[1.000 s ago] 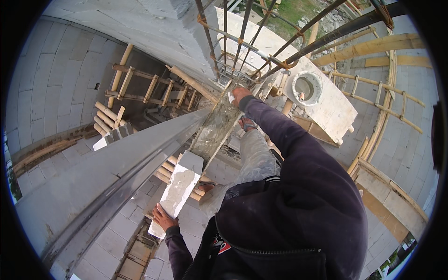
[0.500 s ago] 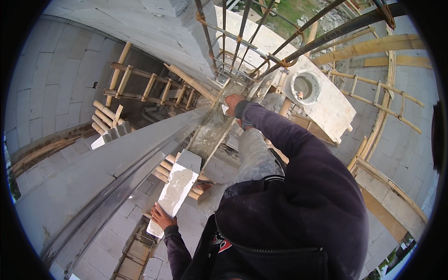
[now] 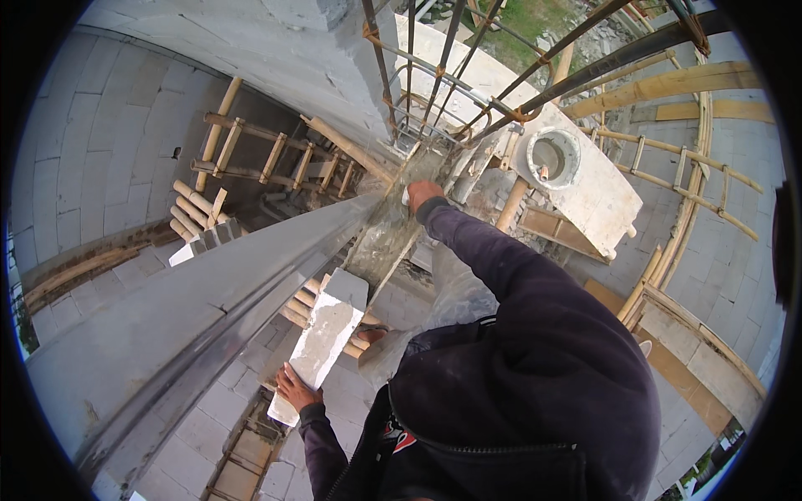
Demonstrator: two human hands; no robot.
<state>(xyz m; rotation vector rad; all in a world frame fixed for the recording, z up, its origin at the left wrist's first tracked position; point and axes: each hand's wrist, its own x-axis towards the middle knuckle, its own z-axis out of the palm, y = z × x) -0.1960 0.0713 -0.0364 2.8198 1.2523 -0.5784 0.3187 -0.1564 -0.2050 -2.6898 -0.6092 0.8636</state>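
A pale lightweight block [image 3: 327,327] lies slanted at the near end of a narrow wall top, grey mortar smeared over its face. My left hand [image 3: 296,391] grips the block's near end, fingers over its edge. Wet grey mortar [image 3: 380,249] covers the wall top beyond the block. Over the far part of this mortar, my right hand [image 3: 426,194] is closed round something; only a small pale bit shows at its left side, and I cannot make out what it is.
Upright steel rebar [image 3: 443,71] stands beyond the mortar. To the right, a round bucket [image 3: 553,157] sits on a whitish board [image 3: 614,204]. A long grey beam [image 3: 200,292] runs along the left. Wooden ladder-like scaffolding [image 3: 267,154] and bamboo poles [image 3: 668,159] surround the wall.
My right hand has shifted slightly nearer along the mortar, and its forearm has lowered over my leg. The left hand keeps its place on the block. The whole view has shifted a little.
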